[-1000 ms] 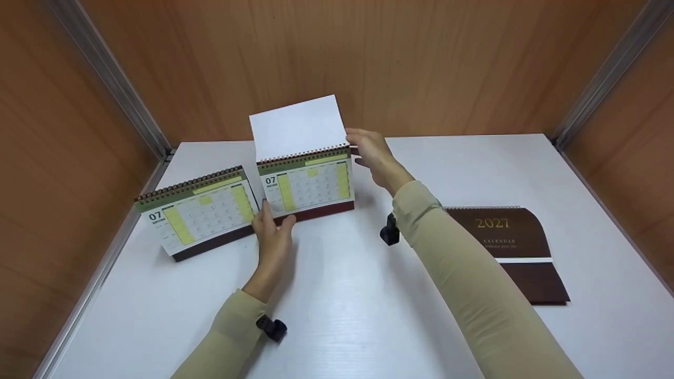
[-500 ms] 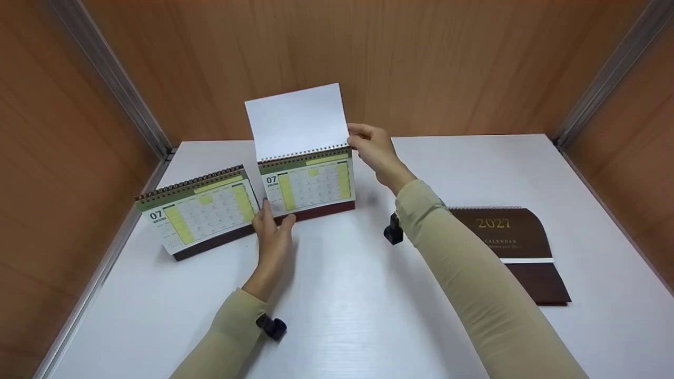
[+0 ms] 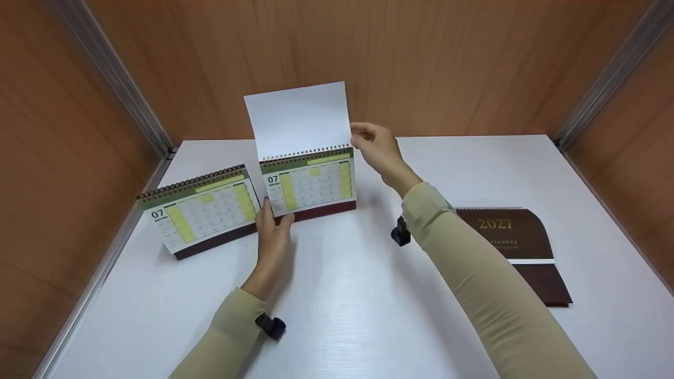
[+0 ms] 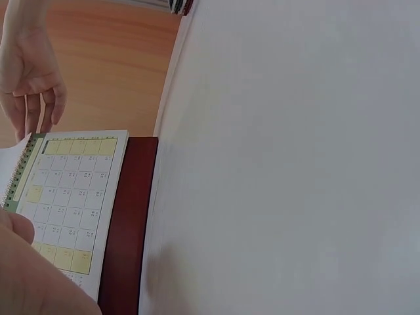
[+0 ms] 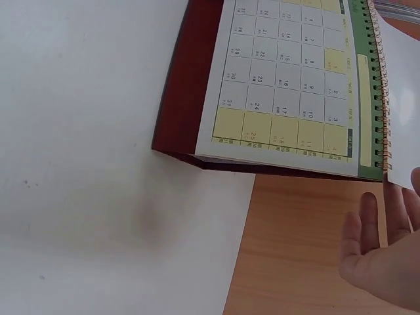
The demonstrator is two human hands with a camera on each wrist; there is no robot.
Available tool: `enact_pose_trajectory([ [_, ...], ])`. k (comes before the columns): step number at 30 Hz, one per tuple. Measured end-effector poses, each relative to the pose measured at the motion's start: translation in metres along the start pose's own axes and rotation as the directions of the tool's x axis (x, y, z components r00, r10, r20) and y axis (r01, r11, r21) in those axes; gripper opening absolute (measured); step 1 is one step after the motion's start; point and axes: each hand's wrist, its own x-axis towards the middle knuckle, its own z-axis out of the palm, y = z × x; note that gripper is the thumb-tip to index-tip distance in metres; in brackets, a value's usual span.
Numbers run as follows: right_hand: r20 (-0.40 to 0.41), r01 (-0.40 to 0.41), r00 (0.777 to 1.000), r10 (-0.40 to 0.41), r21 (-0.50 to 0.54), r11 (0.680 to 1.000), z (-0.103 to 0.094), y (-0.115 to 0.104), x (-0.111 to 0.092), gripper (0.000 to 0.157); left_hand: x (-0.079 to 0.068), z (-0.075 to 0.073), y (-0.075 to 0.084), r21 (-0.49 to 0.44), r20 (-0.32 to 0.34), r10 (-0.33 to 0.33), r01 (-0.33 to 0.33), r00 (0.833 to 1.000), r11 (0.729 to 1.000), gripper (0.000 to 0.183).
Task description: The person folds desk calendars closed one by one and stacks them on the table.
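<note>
Head: mid cal. (image 3: 326, 187) at your 12 shows 07 like L cal. (image 3: 218, 216) at 11; 2027 cal. (image 3: 521, 231) at 2 seems unstarted. L wrist: L hand (image 4: 36, 282) on mid cal., grip unclear. R wrist: R hand (image 5: 387, 262) pinches white pg. (image 5: 405, 98), flip prob. unfinished.

White page (image 3: 298, 120) higher than before

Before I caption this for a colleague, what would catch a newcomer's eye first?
The blank white page stands up from the middle calendar, the right hand at its edge. Left of it sits a matching 07 calendar. The brown 2027 calendar sits right, partly behind the right sleeve.
</note>
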Motion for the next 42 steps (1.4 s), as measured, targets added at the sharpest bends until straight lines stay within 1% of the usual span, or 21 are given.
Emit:
enact_pose_trajectory([
  [5, 0.024, -0.026, 0.999, 0.025, 0.028, 0.999, -0.004, -0.005, -0.004, 0.038, -0.001, -0.001, 0.001, -0.010, 0.003, 0.011, -0.011, 1.000, 1.000, 0.081],
  [11, 0.058, -0.052, 0.997, 0.051, 0.017, 0.998, -0.006, -0.010, -0.007, 0.041, -0.001, -0.002, 0.001, -0.049, 0.009, 0.001, -0.001, 1.000, 0.999, 0.082],
  [20, 0.089, -0.055, 0.995, 0.054, 0.006, 0.998, -0.010, -0.012, -0.011, 0.043, -0.001, -0.003, 0.000, -0.025, 0.009, 0.005, -0.004, 1.000, 1.000, 0.082],
  [24, 0.114, -0.058, 0.992, 0.055, 0.022, 0.998, -0.013, -0.013, -0.014, 0.044, -0.001, -0.004, 0.001, -0.010, 0.020, 0.011, -0.011, 1.000, 1.000, 0.081],
  [33, 0.165, -0.093, 0.983, 0.081, 0.064, 0.994, -0.017, -0.016, -0.022, 0.048, -0.001, -0.007, 0.003, 0.034, 0.047, 0.018, -0.019, 0.999, 0.999, 0.080],
  [36, 0.183, -0.093, 0.980, 0.079, 0.071, 0.993, -0.016, -0.016, -0.025, 0.050, -0.001, -0.007, 0.002, 0.033, 0.046, 0.023, -0.024, 0.999, 0.999, 0.080],
  [42, 0.209, -0.096, 0.975, 0.073, 0.099, 0.990, -0.016, -0.016, -0.030, 0.051, -0.002, -0.007, 0.002, 0.003, 0.048, 0.036, -0.036, 0.998, 0.999, 0.080],
])
